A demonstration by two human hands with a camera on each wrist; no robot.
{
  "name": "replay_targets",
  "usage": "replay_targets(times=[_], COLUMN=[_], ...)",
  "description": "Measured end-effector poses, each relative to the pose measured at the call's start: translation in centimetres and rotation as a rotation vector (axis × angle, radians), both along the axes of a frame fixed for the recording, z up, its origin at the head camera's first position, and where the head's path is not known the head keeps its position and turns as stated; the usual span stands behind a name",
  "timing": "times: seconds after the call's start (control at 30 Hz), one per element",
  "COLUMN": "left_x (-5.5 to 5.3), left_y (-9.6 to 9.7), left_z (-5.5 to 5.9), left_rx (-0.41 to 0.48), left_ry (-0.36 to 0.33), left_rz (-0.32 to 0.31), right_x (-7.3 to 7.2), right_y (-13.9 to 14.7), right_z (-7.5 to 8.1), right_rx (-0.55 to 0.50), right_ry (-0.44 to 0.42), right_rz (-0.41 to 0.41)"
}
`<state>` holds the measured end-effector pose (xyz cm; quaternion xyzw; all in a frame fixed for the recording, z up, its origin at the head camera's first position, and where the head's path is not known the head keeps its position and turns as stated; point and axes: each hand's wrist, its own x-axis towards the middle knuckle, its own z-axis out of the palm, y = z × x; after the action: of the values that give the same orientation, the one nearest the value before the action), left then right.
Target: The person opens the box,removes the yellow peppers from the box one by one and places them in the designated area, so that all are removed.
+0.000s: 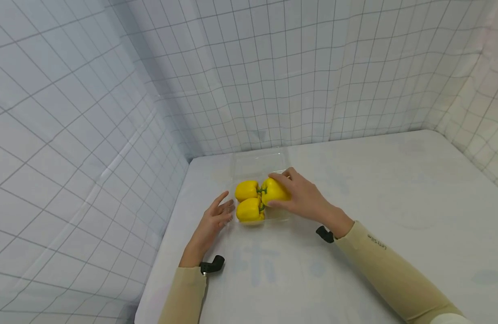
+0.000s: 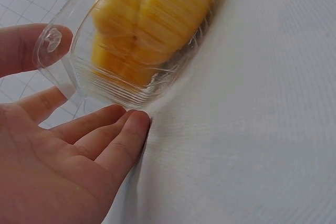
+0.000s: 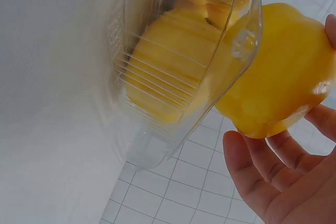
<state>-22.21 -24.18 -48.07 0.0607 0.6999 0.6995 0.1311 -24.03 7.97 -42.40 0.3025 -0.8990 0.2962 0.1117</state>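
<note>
Yellow pepper (image 1: 275, 191) mostly above rim, right side of clear container (image 1: 278, 213) | right hand (image 1: 307, 198) grasping it | left hand (image 1: 212, 220) relaxed, fingers extended at container's left end | far-left pepper (image 1: 246, 191), near-left pepper (image 1: 249, 210) inside | step: likely loading or unloading, direction unclear | next probably needs steady container, clean rim clearance

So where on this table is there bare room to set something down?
Widest: the table right of the right hand, out to the curtain. Also between the left sleeve and right sleeve, nearer than the box. Crowded: the box, with yellow peppers inside and the left hand alongside.
</note>
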Motion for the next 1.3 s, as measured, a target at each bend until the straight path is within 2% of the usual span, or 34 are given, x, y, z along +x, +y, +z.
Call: replay_targets(times=[0.27,0.5,0.93,1.3], left_x=[0.0,0.1,0.0,0.0], left_y=[0.0,0.0,0.1,0.2], left_z=[-0.1,-0.1,0.0,-0.1], left_rx=[0.005,0.004,-0.003,-0.009], left_ry=[0.001,-0.004,-0.001,-0.003], left_rz=[-0.002,0.008,0.015,0.029], right_x=[-0.3,-0.5,-1.2,-1.5], right_y=[0.5,0.9,1.7,2.3], right_z=[0.0,-0.1,-0.1,0.1], right_rx=[-0.016,-0.034,-0.080,-0.111], right_ry=[0.016,-0.003,0.013,-0.019], right_rz=[0.020,0.017,0.010,-0.011])
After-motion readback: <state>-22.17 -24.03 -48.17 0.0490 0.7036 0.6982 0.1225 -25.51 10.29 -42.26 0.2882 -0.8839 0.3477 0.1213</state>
